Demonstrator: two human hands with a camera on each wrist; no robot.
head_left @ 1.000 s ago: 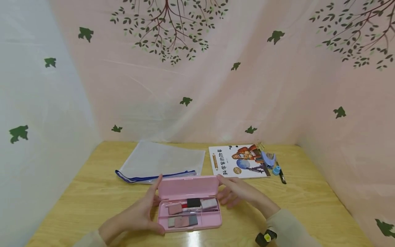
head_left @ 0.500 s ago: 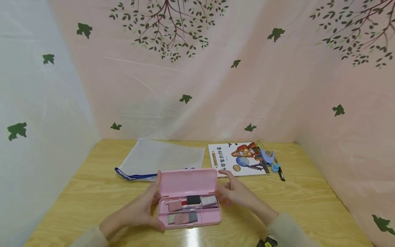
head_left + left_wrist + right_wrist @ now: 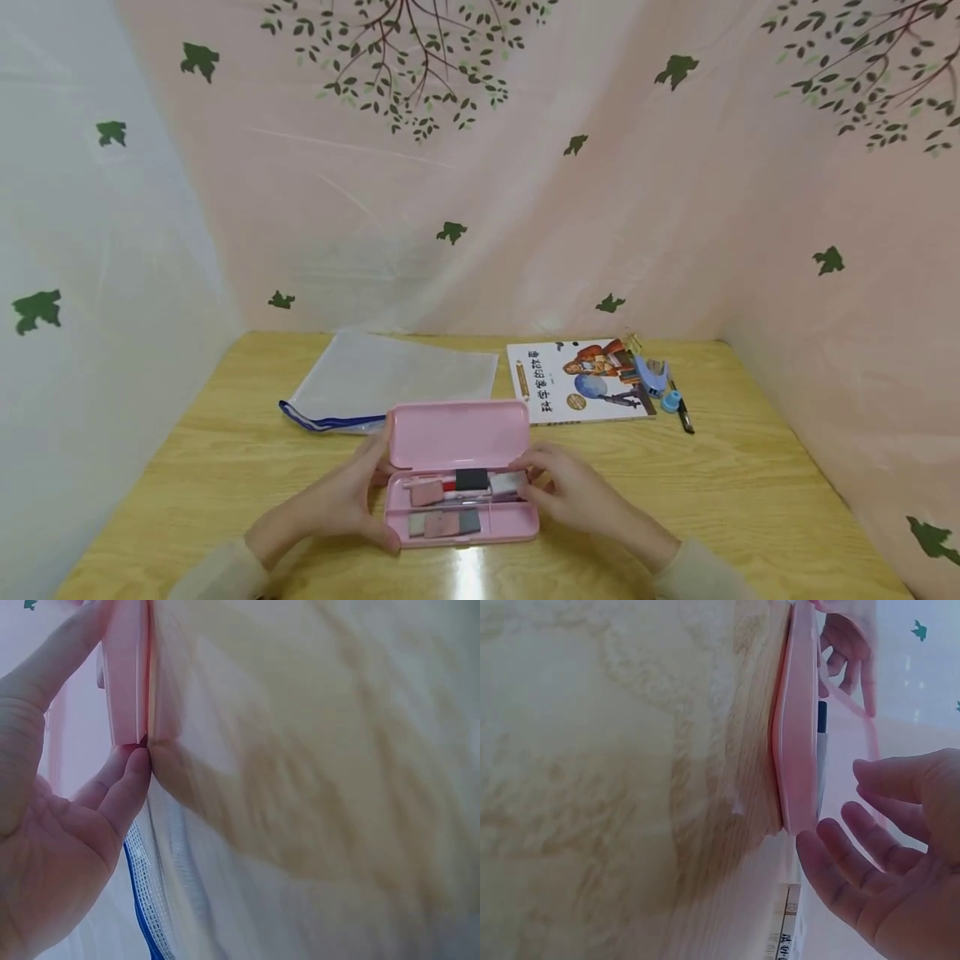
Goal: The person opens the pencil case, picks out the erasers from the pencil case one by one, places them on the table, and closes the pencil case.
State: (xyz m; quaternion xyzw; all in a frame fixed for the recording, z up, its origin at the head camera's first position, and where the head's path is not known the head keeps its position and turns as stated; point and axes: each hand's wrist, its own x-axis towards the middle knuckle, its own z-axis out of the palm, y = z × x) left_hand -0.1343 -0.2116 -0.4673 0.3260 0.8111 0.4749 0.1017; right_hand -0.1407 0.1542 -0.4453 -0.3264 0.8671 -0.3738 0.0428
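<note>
Low centre of the head view, the open pink pencil case (image 3: pixel 461 483) lies long axis left-right; left hand (image 3: pixel 341 504) grips its left end, right hand (image 3: pixel 573 492), fingers relaxed, reaches its right end.

Soft, even light fills the head view, bright with no hard shadows; the pale backdrop looks slightly washed out. A white streak of glare lies on the wooden surface (image 3: pixel 471 575) at the lower middle of the frame, just below the pink case (image 3: pixel 459 479). Only faint shadows sit under the hands. The wide lens bends the backdrop and the surface's edges outward toward the frame's corners. The left wrist view is heavily blurred: the wood grain smears across the right of the frame. The right wrist view is also soft, with the wood on its left out of focus and pale, overexposed areas at the upper right.
</note>
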